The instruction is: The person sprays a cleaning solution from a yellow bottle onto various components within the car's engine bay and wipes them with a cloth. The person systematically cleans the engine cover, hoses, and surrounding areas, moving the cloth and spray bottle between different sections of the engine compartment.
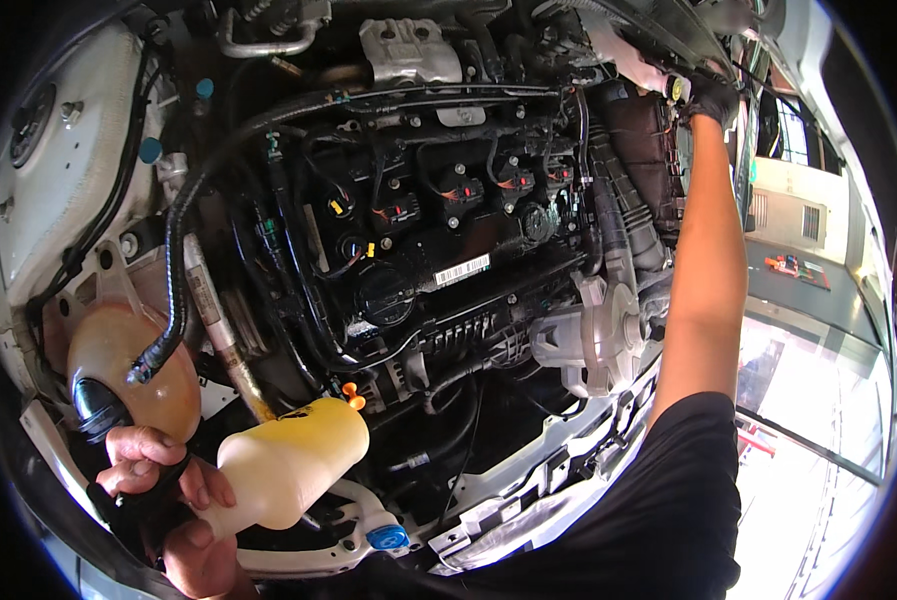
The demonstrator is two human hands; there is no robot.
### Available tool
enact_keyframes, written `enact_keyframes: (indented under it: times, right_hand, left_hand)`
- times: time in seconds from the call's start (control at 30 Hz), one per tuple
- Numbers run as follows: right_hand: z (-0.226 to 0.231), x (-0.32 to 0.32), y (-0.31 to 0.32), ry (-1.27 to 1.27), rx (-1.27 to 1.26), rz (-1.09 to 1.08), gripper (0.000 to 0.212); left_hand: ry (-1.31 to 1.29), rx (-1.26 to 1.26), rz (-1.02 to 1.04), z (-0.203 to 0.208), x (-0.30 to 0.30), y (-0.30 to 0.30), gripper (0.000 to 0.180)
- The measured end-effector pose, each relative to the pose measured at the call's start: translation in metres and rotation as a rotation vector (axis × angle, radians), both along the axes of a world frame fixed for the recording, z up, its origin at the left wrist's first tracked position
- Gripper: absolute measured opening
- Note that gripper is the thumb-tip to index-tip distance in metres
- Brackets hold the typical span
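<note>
Head view down into the engine bay: left hand (153, 470) clamped on a cream plastic bottle (288, 462) tilted beside the amber-tinted reservoir (133, 370), contents unreadable, while the gloved right hand (713, 100) reaches the far corner, its grip unclear.

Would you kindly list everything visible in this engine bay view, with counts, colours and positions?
engine: one, black with red connectors, centre.
corrugated hose: one, black, arcing from the top centre down the left side.
round tank: one, amber translucent, lower left.
pale reservoir: one, cream-yellow, lower centre-left, beside the left hand.
orange plug: one, just above the reservoir.
blue cap: one, bottom centre.
car body panel: one, white, left.
left hand: bare, gripping a black strap, lower left.
right hand: black-gloved, reaching to the upper right.
</note>
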State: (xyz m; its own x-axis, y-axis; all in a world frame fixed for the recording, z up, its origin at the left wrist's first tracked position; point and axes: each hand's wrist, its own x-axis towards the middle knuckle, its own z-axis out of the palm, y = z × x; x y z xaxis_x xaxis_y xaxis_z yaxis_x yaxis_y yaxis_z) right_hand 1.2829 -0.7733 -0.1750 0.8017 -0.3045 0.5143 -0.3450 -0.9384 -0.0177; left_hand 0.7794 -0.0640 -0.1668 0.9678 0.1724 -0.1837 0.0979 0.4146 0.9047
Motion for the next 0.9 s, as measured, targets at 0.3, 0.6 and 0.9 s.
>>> enact_keyframes:
  times: [0.3, 0.6, 0.9]
  right_hand:
    - [0.003, -0.041, 0.060, 0.022, -0.544, 0.311, 0.031]
    - [0.022, -0.050, 0.067, 0.114, -0.501, 0.508, 0.029]
    - [-0.053, -0.070, 0.143, -0.108, 0.326, 0.314, 0.032]
  left_hand:
    - [0.093, -0.096, 0.044, 0.004, -0.002, 0.000, 0.062]
    - [0.101, -0.121, 0.045, 0.002, -0.002, 0.004, 0.061]
    - [0.044, -0.060, 0.016, -0.004, 0.001, 0.002, 0.052]
